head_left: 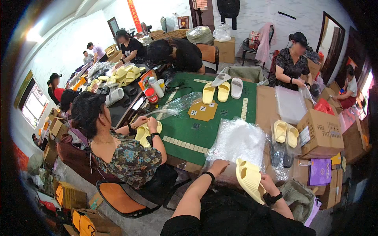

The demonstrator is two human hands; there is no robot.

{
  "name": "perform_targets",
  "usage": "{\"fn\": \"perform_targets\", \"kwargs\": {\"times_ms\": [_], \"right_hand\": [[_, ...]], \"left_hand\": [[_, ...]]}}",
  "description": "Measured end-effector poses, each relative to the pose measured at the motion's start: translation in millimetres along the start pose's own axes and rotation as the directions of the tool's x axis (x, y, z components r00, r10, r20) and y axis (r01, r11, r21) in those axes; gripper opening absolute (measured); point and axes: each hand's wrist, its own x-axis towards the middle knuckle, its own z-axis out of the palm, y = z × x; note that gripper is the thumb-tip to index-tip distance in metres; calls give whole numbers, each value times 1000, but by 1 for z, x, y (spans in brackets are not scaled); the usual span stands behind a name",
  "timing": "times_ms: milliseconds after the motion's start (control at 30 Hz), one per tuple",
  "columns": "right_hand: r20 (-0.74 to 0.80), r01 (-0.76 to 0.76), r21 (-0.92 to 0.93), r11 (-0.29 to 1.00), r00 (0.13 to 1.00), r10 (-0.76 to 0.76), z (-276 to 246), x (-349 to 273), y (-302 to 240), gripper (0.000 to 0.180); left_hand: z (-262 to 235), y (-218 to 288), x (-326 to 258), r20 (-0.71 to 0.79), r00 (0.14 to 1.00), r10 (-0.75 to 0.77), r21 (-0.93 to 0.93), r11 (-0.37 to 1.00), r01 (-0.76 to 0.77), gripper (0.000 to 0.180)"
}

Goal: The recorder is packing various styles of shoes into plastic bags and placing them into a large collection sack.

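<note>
A pair of pale yellow slide slippers (250, 179) is held up at the table's near edge by my right hand (268, 185), which grips them from the right side. My left hand (219, 167) is at the near left edge of a stack of clear plastic bags (237, 139), its fingers curled. Whether a bag is pinched in those fingers does not show. Farther back on the green table (183, 131) are two yellow slippers (223, 91) and two grey ones (236, 87). Bagged yellow slippers (280, 131) lie on cardboard to the right.
On my left a seated person (130, 153) handles yellow slippers and a clear bag (179, 105). Across the table another person bends down. A cardboard box (321, 133) and a purple box (319, 172) stand at right, beside a lined bin (297, 198). An orange chair (120, 196) is at lower left.
</note>
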Motion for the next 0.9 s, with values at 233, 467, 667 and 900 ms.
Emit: {"fn": "perform_targets", "kwargs": {"times_ms": [233,467,667,900], "right_hand": [[131,-8,52,999,991,1,-8,0,12,21],[34,-56,144,988,998,52,-19,-13,4,21],[-115,-92,412,907,982,152,-11,-22,19,29],[-83,-224,19,974,971,225,29,10,17,27]], "left_hand": [[-4,10,17,-324,945,43,-110,990,-83,16],[19,-9,14,14,913,409,106,907,-408,36],[13,-8,16,116,937,330,58,939,-338,49],[0,-17,35,-107,871,479,62,878,-475,51]]}}
